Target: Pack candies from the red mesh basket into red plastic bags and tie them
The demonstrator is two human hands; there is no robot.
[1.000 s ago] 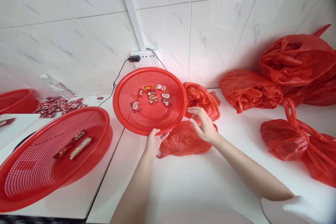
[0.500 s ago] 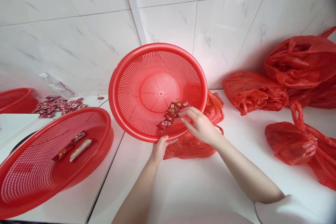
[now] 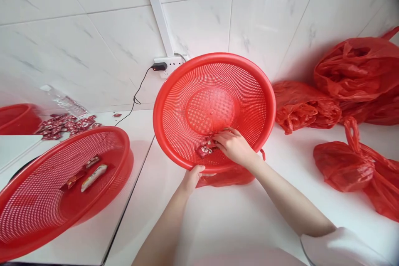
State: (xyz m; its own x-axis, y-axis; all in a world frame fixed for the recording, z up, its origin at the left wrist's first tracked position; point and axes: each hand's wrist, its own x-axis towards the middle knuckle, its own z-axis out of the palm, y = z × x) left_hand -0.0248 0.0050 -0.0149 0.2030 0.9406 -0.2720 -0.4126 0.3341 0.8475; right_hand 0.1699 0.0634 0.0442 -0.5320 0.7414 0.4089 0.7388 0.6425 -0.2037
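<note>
My left hand grips the near rim of a round red plastic colander, thumb over the edge. The colander is tilted, so its inside faces me. Inside it, my right hand has its fingers curled over small red printed packets. One red packet shows beside the fingertips, near the lower wall; others are partly hidden under the fingers. Beneath the colander lies a red plastic bag, mostly covered by it.
At left stands a second red colander holding a white wrapped packet and a few others. Behind it are piled red packets and a clear plastic bottle. Tied red bags sit at right. A power strip with a plugged-in black cable is at the wall.
The held colander has shifted right, uncovering the power strip and cable. My right hand has moved with it and curled over the packets, so fewer of them show.
</note>
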